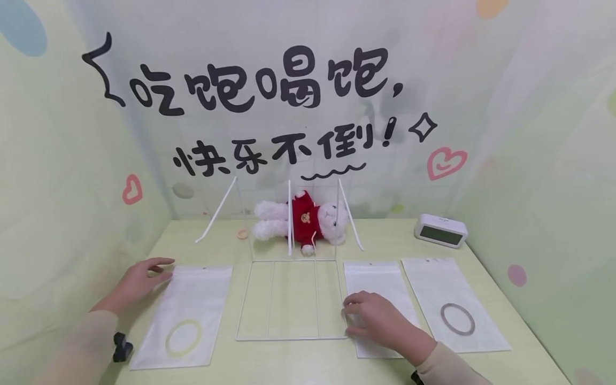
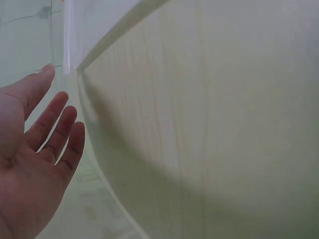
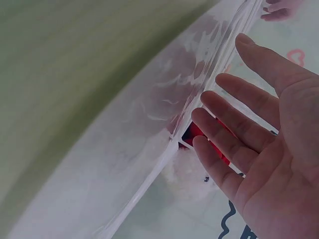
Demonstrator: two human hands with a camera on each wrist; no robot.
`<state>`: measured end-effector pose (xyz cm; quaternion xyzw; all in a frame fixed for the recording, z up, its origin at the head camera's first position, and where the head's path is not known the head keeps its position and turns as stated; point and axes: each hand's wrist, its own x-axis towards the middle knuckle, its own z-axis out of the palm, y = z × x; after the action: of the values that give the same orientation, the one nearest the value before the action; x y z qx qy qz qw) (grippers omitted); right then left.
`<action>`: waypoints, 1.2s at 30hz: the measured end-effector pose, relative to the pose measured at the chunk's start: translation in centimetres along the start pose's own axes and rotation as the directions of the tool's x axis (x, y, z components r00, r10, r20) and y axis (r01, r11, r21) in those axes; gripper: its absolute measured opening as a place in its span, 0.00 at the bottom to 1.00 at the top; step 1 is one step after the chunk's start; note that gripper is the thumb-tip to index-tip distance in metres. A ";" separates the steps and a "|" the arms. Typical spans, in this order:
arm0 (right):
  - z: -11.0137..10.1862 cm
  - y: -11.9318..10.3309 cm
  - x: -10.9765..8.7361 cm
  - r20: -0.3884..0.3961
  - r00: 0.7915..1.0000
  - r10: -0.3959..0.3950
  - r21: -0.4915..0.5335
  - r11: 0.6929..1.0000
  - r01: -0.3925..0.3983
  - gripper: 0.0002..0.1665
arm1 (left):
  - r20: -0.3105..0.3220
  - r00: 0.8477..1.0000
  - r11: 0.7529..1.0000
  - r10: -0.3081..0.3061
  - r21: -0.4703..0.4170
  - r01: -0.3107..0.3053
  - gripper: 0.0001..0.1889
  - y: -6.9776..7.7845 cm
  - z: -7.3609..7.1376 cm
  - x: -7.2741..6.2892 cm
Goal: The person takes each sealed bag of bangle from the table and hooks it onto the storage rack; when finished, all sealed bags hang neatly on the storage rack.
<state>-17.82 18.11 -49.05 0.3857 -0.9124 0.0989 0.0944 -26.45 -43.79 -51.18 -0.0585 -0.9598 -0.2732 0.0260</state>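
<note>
My left hand (image 1: 139,280) is at the upper left corner of a white zip pouch (image 1: 199,294), fingers loosely extended and holding nothing. A pale yellow bangle (image 1: 183,338) shows on that pouch's lower face. Over the left part of a second white pouch (image 1: 385,342) hovers my right hand (image 1: 377,321), its fingertips close to the right bar of a white wire rack (image 1: 291,338). In the right wrist view the right hand's fingers (image 3: 239,127) are spread and relaxed, with nothing in them. A third pouch (image 1: 445,283) with a grey-brown bangle (image 1: 457,319) lies farther right.
Behind the rack's base a plush toy (image 1: 304,219) in a red top lies on its side. Three white prongs (image 1: 351,216) of the rack stick out above the table. A digital clock (image 1: 441,231) stands back right; a small orange ring (image 1: 242,233) lies left of the toy.
</note>
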 end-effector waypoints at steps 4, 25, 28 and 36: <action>0.3 0.0 -0.1 0.000 1.000 0.004 -0.012 1.000 -0.004 0.18 | 0.040 0.999 0.999 -0.024 -0.022 0.025 0.25 -0.5 -0.3 0.5; 0.8 0.0 -0.2 -0.039 0.999 -0.020 -0.043 0.999 0.018 0.19 | 0.095 0.995 0.998 -0.017 -0.056 0.022 0.21 -2.0 0.5 1.5; 0.7 0.0 -0.3 -0.037 0.999 -0.017 -0.043 0.999 0.016 0.18 | 0.095 0.995 0.997 -0.044 -0.064 0.050 0.21 -1.9 0.5 1.6; 0.2 0.0 -0.3 -0.019 1.000 -0.006 -0.050 0.999 0.005 0.19 | 0.066 0.993 0.991 -0.097 -0.087 0.103 0.21 -1.5 0.2 1.8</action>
<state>-17.68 18.25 -49.34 0.3845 -0.9127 0.0793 0.1130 -28.39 -44.79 -51.96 -0.0198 -0.9486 -0.3151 -0.0201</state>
